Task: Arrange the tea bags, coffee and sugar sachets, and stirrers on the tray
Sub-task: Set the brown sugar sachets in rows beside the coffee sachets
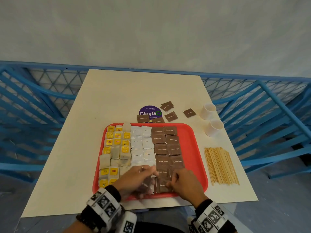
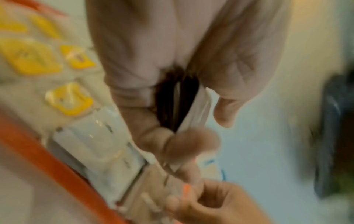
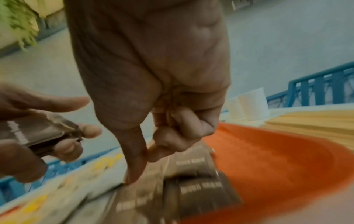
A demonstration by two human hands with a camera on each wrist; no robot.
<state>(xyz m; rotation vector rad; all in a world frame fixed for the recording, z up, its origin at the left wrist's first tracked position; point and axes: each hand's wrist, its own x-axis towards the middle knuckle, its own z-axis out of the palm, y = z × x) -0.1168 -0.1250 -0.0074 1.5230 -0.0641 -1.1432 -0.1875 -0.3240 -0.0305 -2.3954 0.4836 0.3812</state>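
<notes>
Item: two hands over the red tray [image 1: 198, 158], near edge.

Left hand [image 1: 134, 178]: fingers curled round a small stack of brown sugar sachets [image 3: 38, 133], held above the tray. Right hand [image 1: 185, 184]: fingers bent, thumb tip [image 3: 132, 178] pressing a tray-laid brown sachet [image 3: 138, 201]. Stirrers [image 1: 220, 165] lie beside the tray, on the table [image 1: 67, 174].

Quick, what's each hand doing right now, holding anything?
Left hand: holds a small stack of brown sugar sachets.
Right hand: thumb and finger on a brown sugar sachet on the tray; grip unclear.
</notes>
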